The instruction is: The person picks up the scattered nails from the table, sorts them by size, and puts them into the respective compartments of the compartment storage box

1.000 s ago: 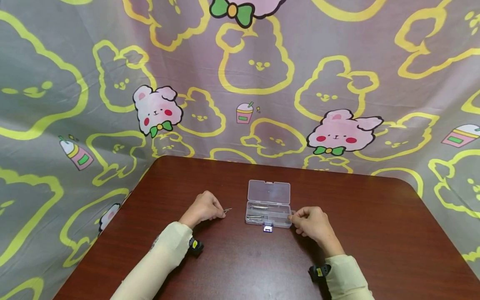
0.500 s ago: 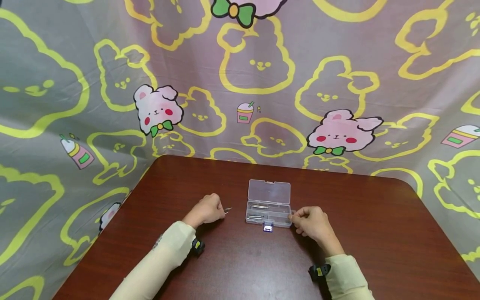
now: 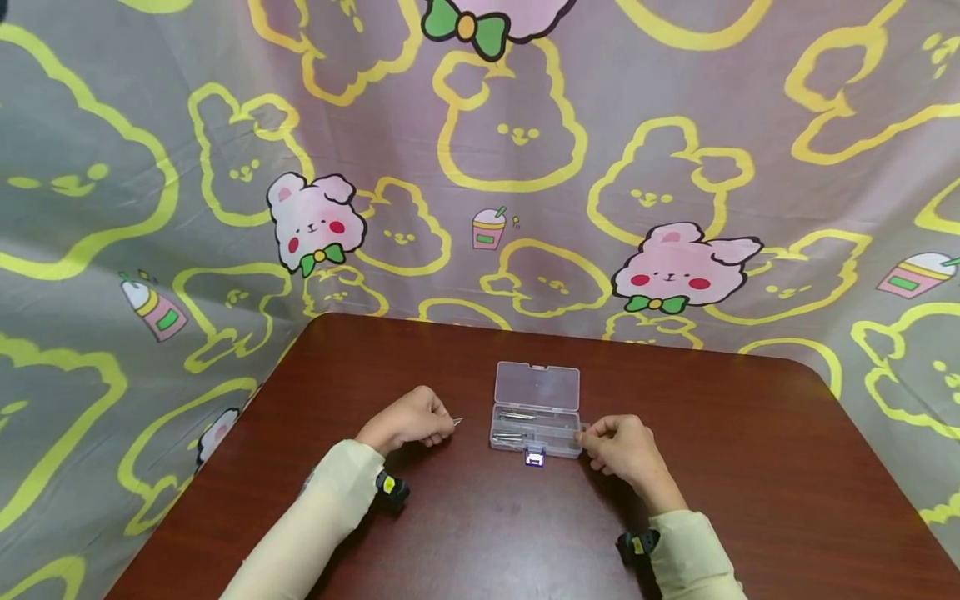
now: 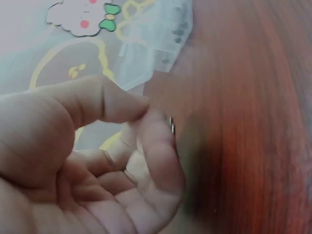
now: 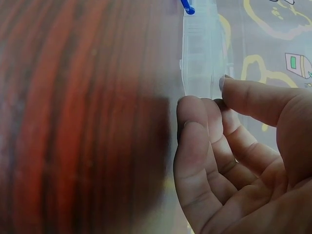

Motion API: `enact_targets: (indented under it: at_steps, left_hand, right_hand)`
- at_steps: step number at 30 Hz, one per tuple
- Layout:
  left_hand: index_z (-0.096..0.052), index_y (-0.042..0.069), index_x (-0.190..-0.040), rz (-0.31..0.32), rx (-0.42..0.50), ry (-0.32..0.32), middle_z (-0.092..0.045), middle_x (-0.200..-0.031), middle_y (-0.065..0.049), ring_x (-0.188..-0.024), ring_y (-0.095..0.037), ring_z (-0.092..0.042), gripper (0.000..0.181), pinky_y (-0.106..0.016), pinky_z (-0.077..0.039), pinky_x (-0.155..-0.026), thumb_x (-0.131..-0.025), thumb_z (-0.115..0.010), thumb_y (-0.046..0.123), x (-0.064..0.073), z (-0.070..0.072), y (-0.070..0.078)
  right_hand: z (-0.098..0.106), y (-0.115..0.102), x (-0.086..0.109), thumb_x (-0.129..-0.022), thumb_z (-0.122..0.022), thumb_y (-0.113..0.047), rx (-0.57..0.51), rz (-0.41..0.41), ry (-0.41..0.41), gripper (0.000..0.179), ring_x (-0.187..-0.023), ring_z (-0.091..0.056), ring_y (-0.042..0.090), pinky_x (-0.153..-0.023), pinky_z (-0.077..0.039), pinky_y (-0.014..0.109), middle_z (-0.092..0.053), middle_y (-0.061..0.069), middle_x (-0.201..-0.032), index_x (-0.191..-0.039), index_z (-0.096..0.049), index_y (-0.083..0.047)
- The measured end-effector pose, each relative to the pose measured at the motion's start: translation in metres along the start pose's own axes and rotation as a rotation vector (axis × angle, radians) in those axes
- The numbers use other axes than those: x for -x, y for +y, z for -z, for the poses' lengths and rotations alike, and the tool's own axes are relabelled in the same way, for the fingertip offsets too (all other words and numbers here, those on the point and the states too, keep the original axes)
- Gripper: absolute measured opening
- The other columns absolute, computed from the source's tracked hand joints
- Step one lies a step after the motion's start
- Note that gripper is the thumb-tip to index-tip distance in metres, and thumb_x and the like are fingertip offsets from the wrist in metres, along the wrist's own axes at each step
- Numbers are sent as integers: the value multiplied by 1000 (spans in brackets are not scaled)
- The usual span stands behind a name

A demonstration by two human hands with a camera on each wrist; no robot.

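Left of the box, my left hand (image 3: 411, 417) pinches a thin, shiny metal piece (image 3: 458, 422) between thumb and forefinger. In the left wrist view, only a sliver of that metal piece (image 4: 172, 125) shows beyond the fingers; its exact kind is unclear. A clear plastic box (image 3: 558, 452) lies on the table with its lid (image 3: 537, 386) raised at the back. Slim metal pieces (image 3: 517, 414) lie in its left-hand compartments. My right hand (image 3: 624, 450) grips the right end of the box, with the thumb (image 5: 248, 95) against its edge in the right wrist view.
The brown table (image 3: 480, 533) has rounded far corners. A patterned curtain (image 3: 420, 125) hangs behind it and along the left side. A blue-and-white latch (image 3: 534, 457) sticks out from the front of the box. Each wrist carries a black camera (image 3: 392, 492).
The left hand shifts slightly near the same spot; the metal tips beyond its fingers looked spread before and now show less. The right hand and box stay put.
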State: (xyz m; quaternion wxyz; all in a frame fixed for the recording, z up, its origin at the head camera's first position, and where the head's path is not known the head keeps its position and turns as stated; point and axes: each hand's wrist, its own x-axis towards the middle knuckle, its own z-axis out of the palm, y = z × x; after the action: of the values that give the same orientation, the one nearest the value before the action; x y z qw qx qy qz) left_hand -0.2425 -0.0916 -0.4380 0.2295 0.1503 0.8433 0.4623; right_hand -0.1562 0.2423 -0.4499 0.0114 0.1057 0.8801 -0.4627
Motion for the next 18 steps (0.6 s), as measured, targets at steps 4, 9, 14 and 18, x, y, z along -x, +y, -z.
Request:
enact_targets:
  at_steps: [4, 9, 14, 18]
  left_hand:
    - [-71, -9, -78, 12, 190, -3, -66, -66, -9, -56, -15, -59, 7, -27, -54, -54, -78, -66, -4, -2, 1, -1]
    - [-70, -11, -82, 21, 350, 14, -66, -68, -12, -56, -16, -60, 9, -28, -54, -55, -74, -69, -7, -5, 0, -3]
    - [-69, -10, -81, 28, 402, 34, -65, -68, -12, -58, -16, -59, 9, -27, -54, -57, -75, -73, -5, -6, -3, -1]
    - [-69, -11, -83, 25, 438, 23, -65, -69, -11, -60, -16, -60, 9, -27, -55, -58, -78, -72, -5, -8, -5, 2]
  right_hand:
    - [0, 0, 0, -86, -79, -18, 2, 5, 3, 17, -57, -65, 19, -52, -55, 33, -66, 5, -66, -80, -71, -5]
    - [0, 0, 1, -86, -79, -18, 0, 4, -2, 18, -57, -64, 19, -52, -55, 33, -66, 5, -65, -79, -70, -5]
    - [0, -1, 1, -86, -80, -19, 3, 6, -2, 18, -57, -64, 19, -52, -55, 33, -65, 5, -65, -78, -71, -5]
    - [1, -1, 1, -86, -80, -19, 2, 3, -2, 18, -58, -65, 19, -52, -55, 33, -65, 6, -66, -79, -71, -5]
